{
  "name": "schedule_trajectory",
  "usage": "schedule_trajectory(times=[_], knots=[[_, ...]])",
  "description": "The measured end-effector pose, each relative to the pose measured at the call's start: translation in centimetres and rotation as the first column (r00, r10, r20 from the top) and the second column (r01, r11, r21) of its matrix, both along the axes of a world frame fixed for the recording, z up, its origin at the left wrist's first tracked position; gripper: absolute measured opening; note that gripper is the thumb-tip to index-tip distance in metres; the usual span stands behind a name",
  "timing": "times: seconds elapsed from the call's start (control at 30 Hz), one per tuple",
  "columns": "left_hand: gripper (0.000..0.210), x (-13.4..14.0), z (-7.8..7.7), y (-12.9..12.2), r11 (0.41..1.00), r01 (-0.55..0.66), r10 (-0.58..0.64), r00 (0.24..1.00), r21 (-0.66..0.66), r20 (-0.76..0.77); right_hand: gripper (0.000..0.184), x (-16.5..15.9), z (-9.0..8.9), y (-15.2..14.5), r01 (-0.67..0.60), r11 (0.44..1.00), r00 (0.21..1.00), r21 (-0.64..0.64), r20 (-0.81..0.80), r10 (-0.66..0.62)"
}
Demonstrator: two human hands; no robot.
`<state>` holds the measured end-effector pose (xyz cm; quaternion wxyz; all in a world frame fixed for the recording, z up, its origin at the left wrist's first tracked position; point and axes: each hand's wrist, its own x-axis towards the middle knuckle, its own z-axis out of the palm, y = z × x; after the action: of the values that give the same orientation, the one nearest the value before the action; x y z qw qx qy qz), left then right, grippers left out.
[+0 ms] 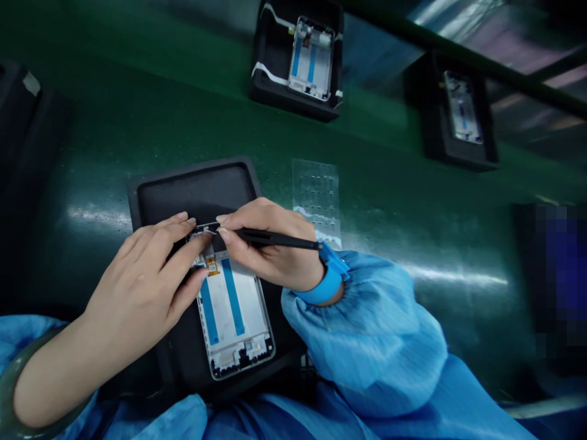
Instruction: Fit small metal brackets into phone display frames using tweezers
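An opened phone frame (235, 318) with two blue strips lies tilted in a black tray (160, 195). My left hand (147, 278) grips its upper left end, fingertips at the top edge and thumb close to an orange flex cable (211, 266). Between the thumb and fingers of my right hand (275, 244) is a pair of black tweezers (275, 239). Their tips point at the phone's top end, close to my left fingertips. The fingers partly hide the small parts there, so what the tips touch cannot be made out.
A clear plastic sheet (316, 183) with rows of small marks lies right of the tray. Farther back, a black box (293, 107) and a second black box (458, 156) each hold a phone frame. Another dark block (16, 104) stands at the left on the green tabletop (183, 128).
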<state>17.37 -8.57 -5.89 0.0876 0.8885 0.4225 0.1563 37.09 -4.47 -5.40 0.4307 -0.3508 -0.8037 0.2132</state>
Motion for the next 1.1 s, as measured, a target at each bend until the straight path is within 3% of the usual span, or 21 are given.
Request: schedule_trajectory(times=[0.5,0.87,1.1], knots=[[0.038,0.03,0.06,0.04,1.000,0.004,-0.004,1.000,0.014,-0.008,0.007,-0.02,-0.07,0.00,0.036,0.999,0.999,0.020,0.035,-0.037],[0.039,-0.03,-0.08,0.05,1.000,-0.003,0.003,1.000,0.005,-0.001,0.009,0.08,-0.29,0.12,0.042,0.999,0.998,0.005,-0.042,-0.042],[0.038,-0.01,-0.04,0.02,1.000,-0.001,0.001,1.000,0.013,0.003,0.010,0.09,-0.48,0.37,-0.019,1.000,0.997,0.007,-0.076,0.019]])
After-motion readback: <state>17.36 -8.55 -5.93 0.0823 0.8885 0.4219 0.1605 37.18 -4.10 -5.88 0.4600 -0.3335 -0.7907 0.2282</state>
